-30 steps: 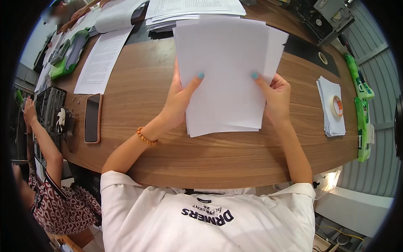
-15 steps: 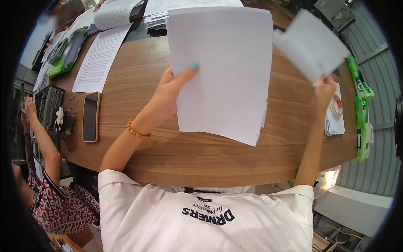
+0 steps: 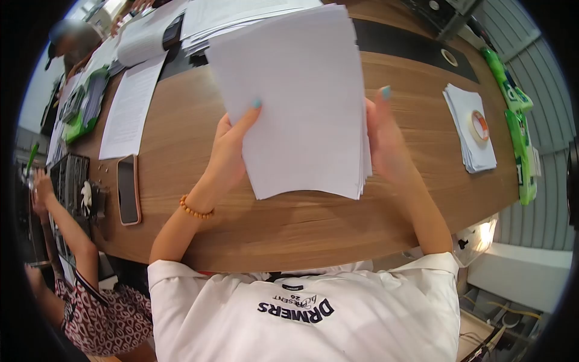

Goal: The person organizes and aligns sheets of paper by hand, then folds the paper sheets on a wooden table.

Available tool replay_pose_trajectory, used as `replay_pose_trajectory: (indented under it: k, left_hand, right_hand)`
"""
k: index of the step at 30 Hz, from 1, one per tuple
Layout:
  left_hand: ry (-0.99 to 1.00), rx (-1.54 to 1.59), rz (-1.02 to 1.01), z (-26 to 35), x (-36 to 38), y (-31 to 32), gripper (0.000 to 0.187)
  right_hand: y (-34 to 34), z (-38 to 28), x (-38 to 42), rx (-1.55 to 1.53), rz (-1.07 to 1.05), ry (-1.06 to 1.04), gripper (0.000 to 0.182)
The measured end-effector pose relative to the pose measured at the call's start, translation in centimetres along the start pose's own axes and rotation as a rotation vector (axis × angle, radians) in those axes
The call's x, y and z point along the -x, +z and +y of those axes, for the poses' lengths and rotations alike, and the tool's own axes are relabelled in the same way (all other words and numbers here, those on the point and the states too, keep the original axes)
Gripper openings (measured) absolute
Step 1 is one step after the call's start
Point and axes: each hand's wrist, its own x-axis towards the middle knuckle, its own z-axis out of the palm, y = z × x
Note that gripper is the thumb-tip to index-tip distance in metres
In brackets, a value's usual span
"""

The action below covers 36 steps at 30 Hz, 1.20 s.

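My left hand (image 3: pixel 232 148) grips the left side of a stack of white paper (image 3: pixel 295 108), thumb on the front sheet and fingers behind. The stack is held up over the wooden table, its lower edge slightly bowed and its right edges uneven. Close against the right edge of the stack is my right hand (image 3: pixel 389 142), somewhat blurred. Its thumb points up, apart from the sheets, and the other fingers are partly hidden by the paper.
On the right of the table (image 3: pixel 289 241) lies a smaller paper pile (image 3: pixel 467 130) with a tape roll (image 3: pixel 479 127) on it. Another tape roll (image 3: pixel 449 57) is farther back. Green packages (image 3: pixel 518 151) line the right edge. A phone (image 3: pixel 128 190) and printed sheets (image 3: pixel 134 105) lie left, near other people.
The right hand has come in from the right to the stack's edge, and the blurred sheet it held is no longer in it. The held stack has shifted slightly left and tilted.
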Motion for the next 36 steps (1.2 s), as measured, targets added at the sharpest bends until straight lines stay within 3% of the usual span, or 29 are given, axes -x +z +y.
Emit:
replay_pose_trajectory:
  k: [2,4,7,8,9,10,12,13,15,16,17,18,20,22,23,25,29,32,34,36]
  left_hand:
    - [-0.029,0.006,0.016,-0.5,0.6,1.2,0.033]
    - [0.321,-0.118,0.296,-1.7,1.0,3.0,0.038]
    - [0.664,-0.401,-0.117,-1.8,0.1,0.7,0.045]
    - [0.632,-0.263,-0.391,-0.9,0.2,1.8,0.045]
    - [0.602,-0.254,-0.562,-1.0,-1.1,1.0,0.043]
    - [0.56,-0.247,-0.731,-1.1,-2.3,0.3,0.042]
    - [0.691,-0.543,-0.678,-4.4,-4.8,-0.7,0.034]
    - [0.569,-0.444,-0.664,-4.2,-3.5,1.2,0.037]
    - [0.776,-0.634,-0.703,-5.1,-4.5,1.9,0.038]
    - [0.767,-0.634,-0.717,-5.3,-5.1,1.4,0.038]
    - [0.749,-0.849,-0.607,-5.4,-5.7,0.2,0.035]
    - [0.728,-1.059,-0.487,-5.4,-6.3,-0.9,0.032]
    - [0.433,-0.749,-0.285,-2.3,-3.5,9.0,0.026]
    - [0.268,-0.832,-0.366,-1.2,-5.3,11.7,0.025]
    - [0.27,-0.832,-0.371,-1.2,-6.0,12.6,0.025]
    - [0.072,-0.757,-0.473,-1.3,-7.2,14.2,0.024]
    - [-0.078,-0.578,-0.362,-4.6,-7.6,17.5,0.026]
    - [-0.229,-0.577,-0.342,-5.1,-9.0,19.3,0.027]
    - [-0.277,-0.575,-0.587,-5.5,-10.1,20.0,0.023]
    - [-0.259,-0.497,-0.634,-6.4,-11.6,21.2,0.022]
  right_hand:
    - [-0.6,1.4,-0.5,0.297,-0.05,-0.371,0.036]
    - [-1.8,1.0,-0.1,0.569,-0.017,-0.425,0.038]
    - [-3.5,0.9,0.3,0.711,-0.139,-0.838,0.027]
    - [-3.9,0.4,0.5,0.792,-0.229,-0.973,0.027]
    - [-3.6,0.1,0.6,0.599,-0.357,-1.031,0.028]
    - [-4.1,0.3,0.8,0.616,-0.349,-0.968,0.03]
    - [-5.9,2.3,0.5,0.634,-0.287,-0.919,0.031]
    - [-6.1,2.7,0.5,0.638,-0.269,-0.926,0.031]
    - [-7.0,3.2,0.7,0.616,-0.027,-1.031,0.028]
    - [-7.6,3.3,0.8,0.477,0.002,-0.884,0.024]
    - [-8.7,3.9,0.2,0.332,0.023,-0.815,0.021]
    - [-9.1,3.3,1.2,0.423,0.1,-0.835,0.021]
    - [-8.9,1.6,3.1,0.515,0.18,-0.86,0.022]
    - [-8.9,0.2,4.0,0.026,0.199,-0.406,0.025]
    - [-9.7,-0.1,4.3,0.026,0.202,-0.41,0.025]
    - [-12.0,-1.1,4.7,0.252,0.22,-0.311,0.032]
    - [-16.2,-3.9,4.9,0.343,0.318,-0.408,0.032]
    - [-20.0,-7.4,5.1,0.567,0.408,-0.283,0.033]
    - [-21.7,-9.7,5.6,0.592,0.368,-0.201,0.034]
    - [-25.6,-12.3,5.4,0.539,0.435,-0.287,0.03]
